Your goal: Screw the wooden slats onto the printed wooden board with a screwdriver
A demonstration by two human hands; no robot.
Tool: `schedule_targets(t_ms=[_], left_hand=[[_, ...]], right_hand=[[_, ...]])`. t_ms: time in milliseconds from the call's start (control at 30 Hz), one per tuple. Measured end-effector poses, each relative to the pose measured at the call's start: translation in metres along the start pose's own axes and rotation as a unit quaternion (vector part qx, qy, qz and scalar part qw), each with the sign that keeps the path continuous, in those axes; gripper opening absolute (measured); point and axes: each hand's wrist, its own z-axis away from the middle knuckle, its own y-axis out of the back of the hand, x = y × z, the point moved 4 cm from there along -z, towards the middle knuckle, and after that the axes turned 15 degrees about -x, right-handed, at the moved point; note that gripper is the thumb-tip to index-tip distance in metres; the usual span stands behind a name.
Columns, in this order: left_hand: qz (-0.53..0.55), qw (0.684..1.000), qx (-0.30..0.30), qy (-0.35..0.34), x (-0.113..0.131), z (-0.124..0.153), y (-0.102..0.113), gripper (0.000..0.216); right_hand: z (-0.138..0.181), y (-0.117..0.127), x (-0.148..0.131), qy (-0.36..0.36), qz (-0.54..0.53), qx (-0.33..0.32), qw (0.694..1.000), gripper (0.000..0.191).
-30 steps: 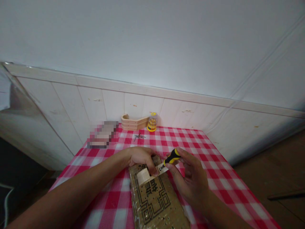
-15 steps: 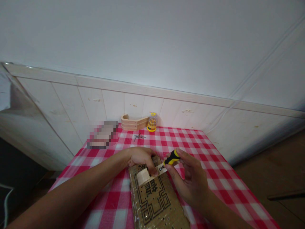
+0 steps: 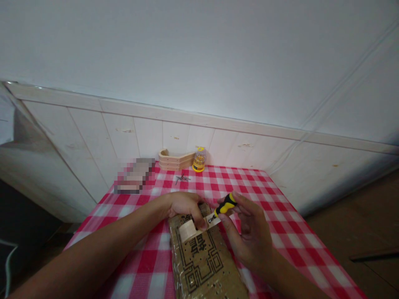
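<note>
A brown cardboard slab with black printing (image 3: 204, 259) lies on the red-and-white checked table (image 3: 274, 216). On its far end rests a small pale wooden piece (image 3: 187, 229). My left hand (image 3: 184, 206) presses that piece down with fingers curled over it. My right hand (image 3: 246, 230) pinches a black-and-yellow screwdriver (image 3: 225, 206), whose tip points down-left into the wooden piece beside my left fingers.
At the table's far edge, against the white panelled wall, stand a stack of curved wooden pieces (image 3: 175, 159) and a small yellow-capped clear jar (image 3: 199, 159). A few dark screws (image 3: 181, 178) lie in front of them. A blurred-out object (image 3: 134, 175) sits at far left.
The screwdriver handle has turned slightly in my right fingers and shifted a little; my left hand and the wooden piece stay put.
</note>
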Motion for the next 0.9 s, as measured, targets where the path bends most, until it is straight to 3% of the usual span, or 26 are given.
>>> schedule_targets(t_ms=[200,733,900], left_hand=[[-0.009,0.999,-0.023,-0.022,0.0002,0.0003,0.0006,0.036],[0.015,1.0,0.009,0.013,0.001,0.0013,-0.0012,0.04],[0.01,1.0,-0.01,-0.023,0.0019,0.0003,-0.0019,0.04]], right_hand=[[-0.0007,0.0007,0.0021,-0.004,-0.001,-0.002,1.0,0.066],[-0.0005,-0.0004,-0.0012,0.004,0.002,-0.008,1.0,0.07],[0.003,-0.0045,-0.0036,0.015,-0.008,-0.019,1.0,0.075]])
